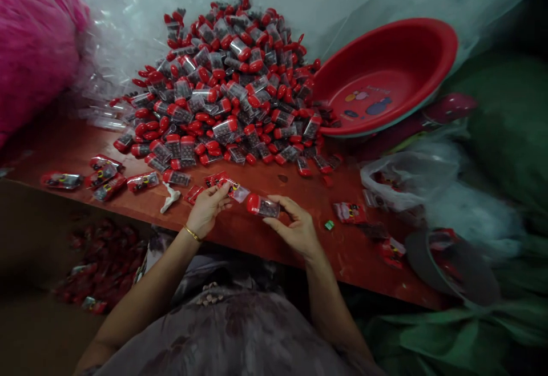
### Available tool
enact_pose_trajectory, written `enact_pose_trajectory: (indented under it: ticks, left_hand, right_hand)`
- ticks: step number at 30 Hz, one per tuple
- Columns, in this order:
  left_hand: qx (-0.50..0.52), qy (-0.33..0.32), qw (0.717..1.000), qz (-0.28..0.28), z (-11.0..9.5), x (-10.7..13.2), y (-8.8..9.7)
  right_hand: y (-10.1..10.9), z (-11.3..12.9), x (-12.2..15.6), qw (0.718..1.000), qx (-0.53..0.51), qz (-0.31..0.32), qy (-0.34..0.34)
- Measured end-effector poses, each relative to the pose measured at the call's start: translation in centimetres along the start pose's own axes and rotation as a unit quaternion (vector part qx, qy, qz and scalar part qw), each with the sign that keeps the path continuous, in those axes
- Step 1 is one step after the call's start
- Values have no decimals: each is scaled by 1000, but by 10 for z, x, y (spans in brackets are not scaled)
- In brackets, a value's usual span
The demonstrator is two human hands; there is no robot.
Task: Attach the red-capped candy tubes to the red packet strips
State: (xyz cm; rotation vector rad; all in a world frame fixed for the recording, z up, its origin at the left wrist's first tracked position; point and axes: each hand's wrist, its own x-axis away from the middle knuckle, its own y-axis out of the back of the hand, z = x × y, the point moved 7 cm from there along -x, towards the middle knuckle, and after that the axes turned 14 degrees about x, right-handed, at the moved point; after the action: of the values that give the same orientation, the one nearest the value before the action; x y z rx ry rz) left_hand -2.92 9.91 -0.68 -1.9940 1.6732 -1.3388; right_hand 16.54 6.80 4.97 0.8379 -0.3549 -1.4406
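Observation:
Between the thumb and fingers of my right hand (295, 225) is a small clear container with a red cap (263, 206), lying sideways with dark contents. My left hand (208, 210) pinches a small printed red-and-clear wrapper (237, 190), whose clear end points toward the container's cap. The two things are close together above the table's front part. Beside my left fingers lie more printed red wrappers (194, 194). Behind both hands rises a big heap of similar red-capped containers (231, 96).
Wrapped containers (143, 181) lie at the left front of the red table (299, 185), near a crumpled white scrap (170, 198). A red basin (385, 73) leans at the right. Plastic bags (411, 179) and a grey bowl (417, 256) stand right. Many red packs (103, 267) lie below left.

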Motion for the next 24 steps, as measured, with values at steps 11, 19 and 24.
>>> enact_pose_trajectory:
  ticks: [11,19,24]
  left_hand:
    - [-21,-45,998,31,0,8,-10]
    - [-8,-52,998,-21,15,11,-11]
    - [32,-74,996,-48,25,15,-10]
  right_hand:
    - [-16,5,-3,999,34,8,16]
    - [-23,17,-1,994,80,-67,35]
    - [-34,20,2,989,99,-108,17]
